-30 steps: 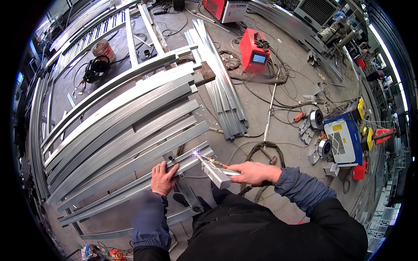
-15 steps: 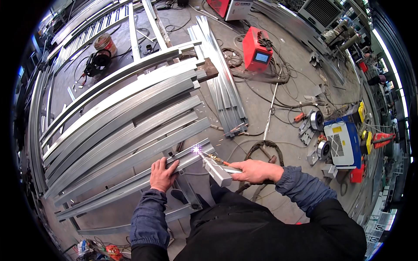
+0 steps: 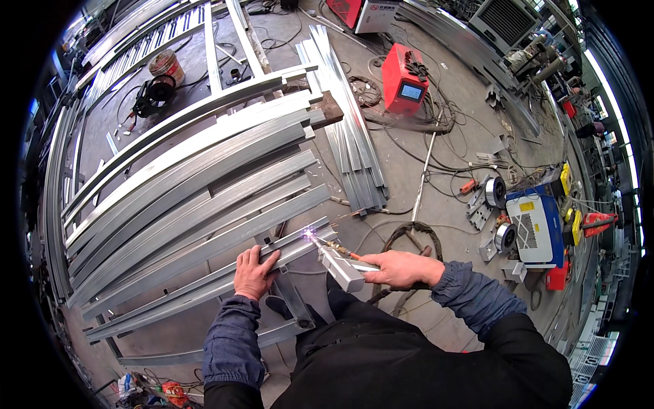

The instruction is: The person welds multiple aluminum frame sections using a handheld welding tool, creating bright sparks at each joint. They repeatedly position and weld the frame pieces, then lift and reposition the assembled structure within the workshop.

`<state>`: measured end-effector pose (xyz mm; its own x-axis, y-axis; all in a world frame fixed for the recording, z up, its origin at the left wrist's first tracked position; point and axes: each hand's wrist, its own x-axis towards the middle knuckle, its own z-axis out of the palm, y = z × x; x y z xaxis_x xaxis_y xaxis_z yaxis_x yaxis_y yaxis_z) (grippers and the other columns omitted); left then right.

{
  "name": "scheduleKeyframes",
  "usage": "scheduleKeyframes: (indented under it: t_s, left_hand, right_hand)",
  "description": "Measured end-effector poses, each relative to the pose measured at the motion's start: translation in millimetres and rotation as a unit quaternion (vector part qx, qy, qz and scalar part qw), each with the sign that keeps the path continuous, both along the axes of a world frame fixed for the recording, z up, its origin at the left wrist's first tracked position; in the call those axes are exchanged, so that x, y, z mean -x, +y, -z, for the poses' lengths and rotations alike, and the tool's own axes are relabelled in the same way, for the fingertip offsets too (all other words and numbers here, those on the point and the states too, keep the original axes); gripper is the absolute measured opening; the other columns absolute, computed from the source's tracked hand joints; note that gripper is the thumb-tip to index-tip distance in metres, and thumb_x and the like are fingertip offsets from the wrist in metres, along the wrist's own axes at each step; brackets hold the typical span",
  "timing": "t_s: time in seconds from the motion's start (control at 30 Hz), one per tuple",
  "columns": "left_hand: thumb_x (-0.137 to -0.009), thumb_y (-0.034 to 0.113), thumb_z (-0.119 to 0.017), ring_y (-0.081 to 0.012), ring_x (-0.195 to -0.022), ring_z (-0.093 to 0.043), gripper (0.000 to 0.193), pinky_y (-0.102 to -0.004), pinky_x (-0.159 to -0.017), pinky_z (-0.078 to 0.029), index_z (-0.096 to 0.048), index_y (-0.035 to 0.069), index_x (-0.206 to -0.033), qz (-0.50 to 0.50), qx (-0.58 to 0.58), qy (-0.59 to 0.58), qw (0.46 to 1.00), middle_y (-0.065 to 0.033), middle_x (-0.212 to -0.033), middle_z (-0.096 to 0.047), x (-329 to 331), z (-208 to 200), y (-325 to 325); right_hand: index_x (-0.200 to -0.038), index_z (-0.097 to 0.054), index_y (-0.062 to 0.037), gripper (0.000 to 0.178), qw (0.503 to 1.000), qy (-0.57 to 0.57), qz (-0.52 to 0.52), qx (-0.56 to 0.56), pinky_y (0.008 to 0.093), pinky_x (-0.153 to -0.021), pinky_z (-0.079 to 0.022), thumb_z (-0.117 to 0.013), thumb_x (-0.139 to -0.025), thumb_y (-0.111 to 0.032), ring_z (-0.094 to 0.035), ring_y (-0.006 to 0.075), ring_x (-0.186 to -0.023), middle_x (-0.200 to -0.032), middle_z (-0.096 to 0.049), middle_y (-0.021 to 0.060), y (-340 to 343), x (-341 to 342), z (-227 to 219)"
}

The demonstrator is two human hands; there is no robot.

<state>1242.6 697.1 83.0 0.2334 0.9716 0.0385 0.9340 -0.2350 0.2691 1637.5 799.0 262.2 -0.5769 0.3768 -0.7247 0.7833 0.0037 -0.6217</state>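
Observation:
My right hand (image 3: 403, 268) is closed around the grip of a welding torch (image 3: 340, 269), a silver, box-shaped body with a brass-coloured nozzle. Its tip meets the right end of a long galvanised steel channel (image 3: 197, 290), where a bright violet-white weld spark (image 3: 308, 234) glows. Just left of the spark, my left hand (image 3: 255, 273) grips the same channel, fingers bent over its far edge and thumb stretched toward the torch. A steel frame (image 3: 293, 300) lies under the channel, near my legs. The seam under the glare cannot be made out.
Beyond the channel lie several parallel steel profiles (image 3: 204, 177). A stack of flat strips (image 3: 347, 143) lies farther off. A red machine with a screen (image 3: 405, 80) stands among cables on the floor. At right are a blue-and-white machine (image 3: 538, 228) and wire spools (image 3: 496, 191).
Both hands and the torch hold nearly the same place. The orange sparks flying to the right have mostly faded, and the view has shifted slightly.

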Motion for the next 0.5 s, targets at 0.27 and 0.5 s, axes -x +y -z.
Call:
scheduleKeyframes:
  t_s: [0.27,0.5]
  left_hand:
    - [-0.069,0.027,-0.094,-0.0375,-0.130,-0.057,0.081,-0.0506,-0.111,-0.046,-0.069,0.034,-0.146,0.003,0.002,-0.002,1.000,-0.0143,-0.139,-0.057,0.2,-0.3,0.8]
    - [-0.069,0.028,-0.093,-0.0375,-0.129,-0.057,0.079,-0.0509,-0.111,-0.046,-0.070,0.034,-0.144,0.002,-0.008,-0.004,1.000,-0.0140,-0.140,-0.058,0.4,1.1,0.9]
  right_hand:
    - [-0.159,-0.055,-0.0175,0.061,1.000,0.009,0.002,-0.013,0.0492,-0.099,-0.055,-0.058,-0.111,-0.056,-0.071,0.0431,-0.118,-0.127,-0.076,0.0212,-1.8,-5.4,9.7]
    - [-0.157,-0.056,-0.0161,0.061,1.000,0.004,0.002,-0.015,0.0496,-0.100,-0.055,-0.057,-0.111,-0.057,-0.071,0.0443,-0.119,-0.127,-0.075,0.0221,-1.7,-6.5,9.7]
